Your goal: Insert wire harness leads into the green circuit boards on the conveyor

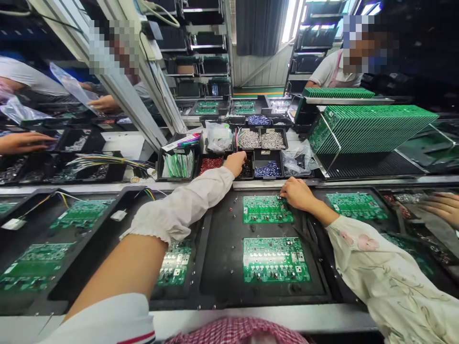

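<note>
My left hand (235, 164) reaches forward to a small black bin of dark components (247, 168). Its fingers are curled together at the bin, and anything between them is hidden. At the top right corner of the upper green circuit board (267, 210), my right hand (298, 193) has its fingertips pinched close to small parts; what they hold is too small to make out. A second circuit board (275, 260) lies below it in the same black tray (222, 272). Both boards carry small components.
Bins of red components (210, 165), blue components (267, 168) and silvery parts (249, 139) line the back. A rack of upright green boards (373, 129) stands right. More trays with boards lie on both sides. A co-worker's hand (442, 208) is at far right; another's hand (27, 142) at left.
</note>
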A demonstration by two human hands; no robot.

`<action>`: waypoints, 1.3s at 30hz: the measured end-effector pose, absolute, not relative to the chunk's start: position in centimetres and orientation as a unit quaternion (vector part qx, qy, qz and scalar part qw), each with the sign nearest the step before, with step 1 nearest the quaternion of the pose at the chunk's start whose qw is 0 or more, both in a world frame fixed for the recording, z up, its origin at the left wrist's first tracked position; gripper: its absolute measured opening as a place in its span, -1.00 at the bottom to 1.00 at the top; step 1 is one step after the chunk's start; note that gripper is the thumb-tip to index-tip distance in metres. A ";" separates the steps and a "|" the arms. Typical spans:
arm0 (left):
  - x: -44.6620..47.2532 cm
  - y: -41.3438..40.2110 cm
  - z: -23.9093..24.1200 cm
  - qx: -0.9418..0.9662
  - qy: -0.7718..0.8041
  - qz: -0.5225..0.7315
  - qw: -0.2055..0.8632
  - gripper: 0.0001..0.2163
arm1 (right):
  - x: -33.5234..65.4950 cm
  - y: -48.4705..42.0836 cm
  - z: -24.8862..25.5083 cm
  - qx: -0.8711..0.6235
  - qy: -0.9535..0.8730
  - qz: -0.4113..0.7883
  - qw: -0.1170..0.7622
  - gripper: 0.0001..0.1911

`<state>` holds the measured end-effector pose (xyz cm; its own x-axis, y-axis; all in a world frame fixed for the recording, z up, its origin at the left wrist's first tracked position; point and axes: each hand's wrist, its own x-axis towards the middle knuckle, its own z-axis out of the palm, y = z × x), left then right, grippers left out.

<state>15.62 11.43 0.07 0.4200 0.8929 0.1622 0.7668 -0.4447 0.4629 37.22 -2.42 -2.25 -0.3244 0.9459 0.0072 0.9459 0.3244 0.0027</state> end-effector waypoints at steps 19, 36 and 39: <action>17.0 -1.8 -1.6 0.422 0.391 0.180 0.798 -0.78 | 37.4 -2.8 -2.4 -0.576 -0.817 0.000 0.035 -0.83; 17.1 -2.2 -2.0 0.418 0.367 0.158 0.816 -0.90 | 37.5 -3.0 -1.4 -0.549 -0.832 0.059 0.043 -0.85; 17.5 -2.8 -2.3 0.420 0.364 0.141 0.819 -0.85 | 36.3 -4.5 -0.1 -0.536 -0.836 0.063 0.095 -0.84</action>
